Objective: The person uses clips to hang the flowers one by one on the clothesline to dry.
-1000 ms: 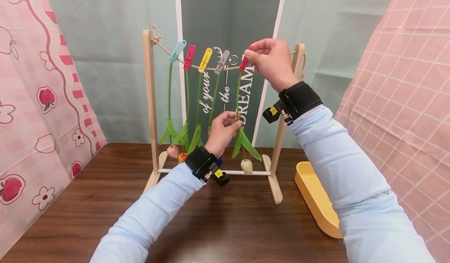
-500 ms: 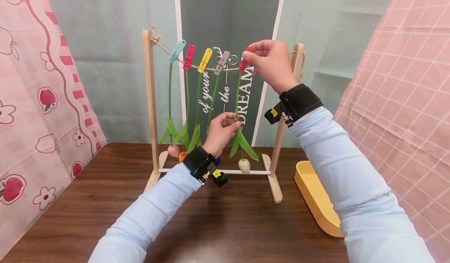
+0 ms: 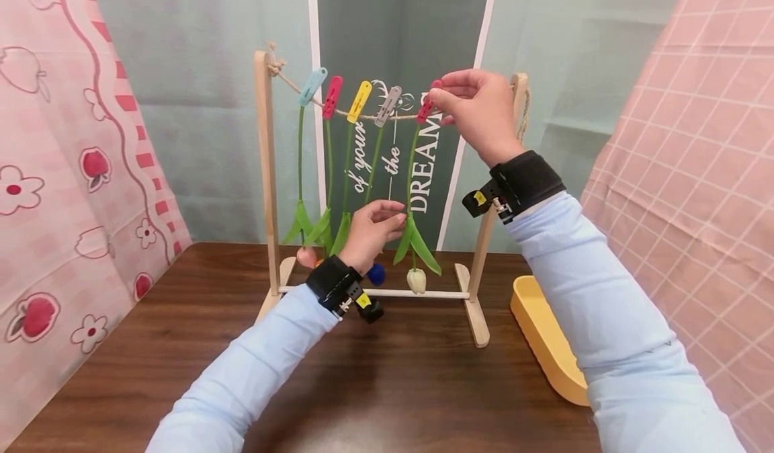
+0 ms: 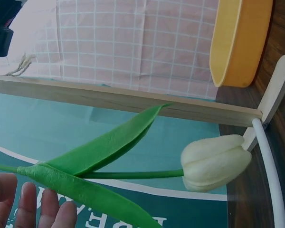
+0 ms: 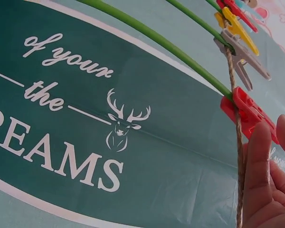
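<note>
A dark wooden table [image 3: 423, 386] carries a wooden rack [image 3: 263, 171], and a yellow tray [image 3: 544, 342] lies near its right foot. A twine [image 3: 399, 115] runs between the two posts and holds five pegs, each with an artificial flower hanging head down. The right hand [image 3: 478, 113] is at the far right of the twine and pinches the red peg [image 3: 426, 106] with thumb and fingers. This peg clamps the green stem of the white tulip [image 3: 416, 281], which hangs just over the low bar. The left hand [image 3: 370, 228] is beside the stem near the leaves [image 4: 99, 156], fingers loosely curled; I cannot tell whether it grips the stem.
</note>
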Demonstrator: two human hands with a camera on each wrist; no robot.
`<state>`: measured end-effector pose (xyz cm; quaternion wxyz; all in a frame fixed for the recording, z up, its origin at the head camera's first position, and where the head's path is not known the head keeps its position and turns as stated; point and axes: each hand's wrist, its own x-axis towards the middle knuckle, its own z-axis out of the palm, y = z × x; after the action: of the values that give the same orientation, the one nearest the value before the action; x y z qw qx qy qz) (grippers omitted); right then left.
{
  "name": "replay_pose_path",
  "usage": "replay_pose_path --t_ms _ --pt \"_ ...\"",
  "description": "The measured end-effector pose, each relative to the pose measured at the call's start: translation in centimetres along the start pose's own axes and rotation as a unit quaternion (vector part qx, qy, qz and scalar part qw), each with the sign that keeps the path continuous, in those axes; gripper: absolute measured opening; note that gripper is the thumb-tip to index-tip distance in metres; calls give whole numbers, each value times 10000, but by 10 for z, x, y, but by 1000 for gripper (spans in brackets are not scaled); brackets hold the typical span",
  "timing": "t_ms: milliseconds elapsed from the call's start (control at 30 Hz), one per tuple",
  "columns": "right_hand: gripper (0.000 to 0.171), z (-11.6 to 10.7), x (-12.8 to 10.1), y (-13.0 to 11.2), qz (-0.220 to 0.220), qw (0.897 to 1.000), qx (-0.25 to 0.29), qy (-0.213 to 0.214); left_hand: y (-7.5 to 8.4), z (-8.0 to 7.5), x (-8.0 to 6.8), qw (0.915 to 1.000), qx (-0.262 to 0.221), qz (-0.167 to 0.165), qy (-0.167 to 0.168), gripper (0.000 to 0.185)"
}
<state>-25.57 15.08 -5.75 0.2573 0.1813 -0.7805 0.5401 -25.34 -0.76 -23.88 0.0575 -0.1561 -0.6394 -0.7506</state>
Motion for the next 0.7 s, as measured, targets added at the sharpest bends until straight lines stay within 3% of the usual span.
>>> replay_pose_path --t_ms 267,700 --pt "35 -5 -15 8 -137 9998 138 70 0 -8 -7 9998 -153 -80 -31 20" --pt "31 10 -66 51 -263 9975 -121 -637 3 -23 -29 9991 -69 -60 -405 21"
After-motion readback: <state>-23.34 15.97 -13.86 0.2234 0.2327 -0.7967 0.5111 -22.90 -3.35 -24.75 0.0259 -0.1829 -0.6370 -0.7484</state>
